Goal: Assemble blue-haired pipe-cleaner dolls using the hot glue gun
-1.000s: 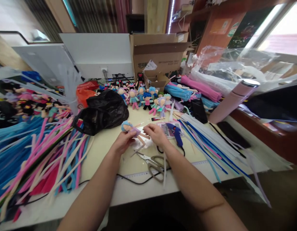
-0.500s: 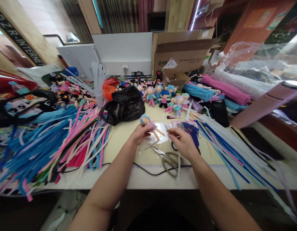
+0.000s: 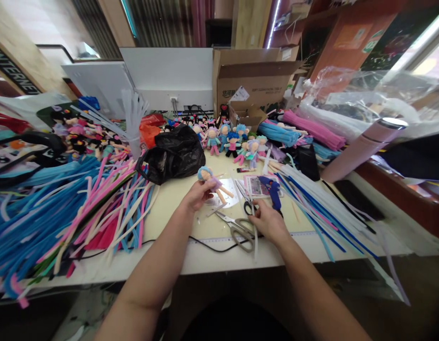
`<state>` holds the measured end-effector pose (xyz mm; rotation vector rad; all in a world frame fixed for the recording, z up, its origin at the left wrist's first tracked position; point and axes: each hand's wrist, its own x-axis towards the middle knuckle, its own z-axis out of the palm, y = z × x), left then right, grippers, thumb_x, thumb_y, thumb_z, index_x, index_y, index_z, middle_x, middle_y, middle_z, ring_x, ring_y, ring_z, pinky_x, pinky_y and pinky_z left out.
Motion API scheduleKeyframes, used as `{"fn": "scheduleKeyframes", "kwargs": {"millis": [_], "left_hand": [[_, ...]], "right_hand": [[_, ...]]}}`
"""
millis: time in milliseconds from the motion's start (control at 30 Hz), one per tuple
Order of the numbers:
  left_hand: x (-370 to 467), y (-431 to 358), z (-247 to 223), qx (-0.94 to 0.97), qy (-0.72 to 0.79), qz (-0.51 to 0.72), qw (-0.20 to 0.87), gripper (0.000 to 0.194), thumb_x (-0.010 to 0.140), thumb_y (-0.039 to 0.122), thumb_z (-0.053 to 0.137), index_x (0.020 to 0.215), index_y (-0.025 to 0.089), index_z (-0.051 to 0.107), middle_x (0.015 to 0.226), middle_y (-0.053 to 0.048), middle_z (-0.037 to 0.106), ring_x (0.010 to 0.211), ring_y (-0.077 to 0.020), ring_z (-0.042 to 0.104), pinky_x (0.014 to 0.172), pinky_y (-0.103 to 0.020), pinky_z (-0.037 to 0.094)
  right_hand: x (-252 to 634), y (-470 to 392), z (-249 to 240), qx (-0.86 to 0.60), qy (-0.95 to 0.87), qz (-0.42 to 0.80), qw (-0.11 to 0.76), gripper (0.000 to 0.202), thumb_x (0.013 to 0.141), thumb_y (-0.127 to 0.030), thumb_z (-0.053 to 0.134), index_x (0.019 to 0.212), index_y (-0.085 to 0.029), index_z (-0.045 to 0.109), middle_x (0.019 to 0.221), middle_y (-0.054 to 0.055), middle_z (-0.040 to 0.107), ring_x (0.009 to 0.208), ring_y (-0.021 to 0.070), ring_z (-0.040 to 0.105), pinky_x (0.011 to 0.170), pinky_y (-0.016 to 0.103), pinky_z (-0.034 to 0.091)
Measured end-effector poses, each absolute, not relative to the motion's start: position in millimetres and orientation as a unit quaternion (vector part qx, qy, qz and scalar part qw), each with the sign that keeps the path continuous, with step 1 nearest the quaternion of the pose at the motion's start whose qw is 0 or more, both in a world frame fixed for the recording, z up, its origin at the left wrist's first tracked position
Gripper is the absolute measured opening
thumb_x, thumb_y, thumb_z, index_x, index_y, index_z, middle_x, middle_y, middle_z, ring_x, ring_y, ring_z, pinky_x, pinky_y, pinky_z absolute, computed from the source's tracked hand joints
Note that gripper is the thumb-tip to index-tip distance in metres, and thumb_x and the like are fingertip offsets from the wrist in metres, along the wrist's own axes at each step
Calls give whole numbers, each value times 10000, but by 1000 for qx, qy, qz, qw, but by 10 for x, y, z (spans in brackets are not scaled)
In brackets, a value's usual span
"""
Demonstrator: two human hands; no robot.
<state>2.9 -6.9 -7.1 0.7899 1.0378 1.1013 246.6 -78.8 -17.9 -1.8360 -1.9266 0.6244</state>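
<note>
My left hand (image 3: 198,194) holds a small doll (image 3: 206,174) with blue hair, a lilac top and bare beige legs. Over the scissors' upper end, my right hand (image 3: 265,217) has its thumb and fingers closed on a pale strip (image 3: 255,239), close to black-handled scissors (image 3: 248,206). Large scissors with beige handles (image 3: 237,232) lie open between the hands. Behind my right hand rests a blue glue gun (image 3: 273,191), on a printed card (image 3: 255,185). A white sheet (image 3: 229,199) lies under the doll's legs.
Blue and pink fuzzy stems (image 3: 63,203) cover the left side; white and blue ones (image 3: 311,201) lie right. A black plastic bag (image 3: 180,154), finished dolls (image 3: 232,142) and a cardboard box (image 3: 255,80) stand behind. A pink flask (image 3: 361,151) leans at right.
My right hand has moved down and closed on the pale strip, uncovering the glue gun. My left hand still holds the doll. The whole view has shifted sideways.
</note>
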Motion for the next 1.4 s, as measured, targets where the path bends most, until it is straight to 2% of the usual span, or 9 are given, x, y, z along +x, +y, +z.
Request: {"fn": "scheduleKeyframes", "kwargs": {"millis": [100, 300, 500, 700, 867, 1067, 1300, 1400], "left_hand": [[12, -67, -72, 346, 461, 488, 656, 399, 543, 365, 824, 829, 149, 648, 672, 8, 591, 557, -83, 510, 483, -193, 371], [-6, -66, -48, 350, 462, 494, 648, 400, 546, 365, 825, 832, 153, 643, 704, 15, 599, 570, -70, 509, 491, -178, 390], [-8, -59, -22, 346, 466, 494, 647, 401, 542, 348, 830, 829, 146, 636, 678, 23, 584, 564, -75, 517, 482, -178, 413], [-5, -63, -17, 349, 462, 491, 651, 378, 568, 325, 812, 859, 145, 650, 682, 22, 601, 555, -69, 522, 481, -173, 424], [-5, -67, -15, 338, 462, 498, 651, 361, 574, 308, 807, 858, 145, 654, 653, 29, 581, 542, -73, 522, 468, -178, 422], [-1, -63, -8, 347, 464, 488, 653, 314, 612, 276, 784, 871, 145, 663, 675, 18, 593, 554, -74, 527, 479, -177, 454], [31, -76, 24, 350, 463, 483, 655, 401, 672, 231, 744, 1062, 183, 672, 662, 26, 592, 527, -69, 526, 454, -158, 463], [33, -72, 20, 361, 455, 475, 661, 447, 689, 232, 737, 1127, 193, 658, 652, 27, 588, 516, -67, 521, 470, -162, 486]], "right_hand": [[2485, -766, -208, -664, -670, 230, 240, 382, 732, -189, 563, 1112, -232, 571, 689, -24, 625, 656, 173, 576, 617, 273, 367], [2737, -906, -133, -637, -655, 246, 322, 315, 808, -328, 533, 1099, -213, 572, 669, -27, 561, 645, 175, 546, 644, 299, 396], [2903, -1148, -176, -610, -632, 299, 373, 275, 853, -315, 488, 1082, -203, 593, 676, -26, 514, 627, 154, 510, 631, 289, 400], [2900, -1243, -257, -596, -584, 366, 412, 297, 824, -311, 516, 1087, -190, 581, 643, -42, 468, 587, 138, 475, 586, 279, 393], [3087, -1353, -266, -589, -514, 465, 416, 340, 781, -360, 589, 1074, -189, 568, 646, -51, 497, 475, 96, 421, 459, 248, 343], [3402, -1541, -238, -568, -458, 551, 405, 389, 741, -421, 664, 1039, -177, 602, 607, -46, 519, 440, 75, 411, 428, 230, 321], [4005, -1899, 35, -634, -430, 527, 368, 426, 691, -445, 718, 1038, -207, 650, 621, -23, 533, 485, 100, 457, 429, 237, 362], [4394, -2064, 194, -671, -427, 454, 403, 428, 669, -448, 740, 1024, -221, 661, 613, -17, 531, 485, 108, 456, 433, 251, 388]]}}
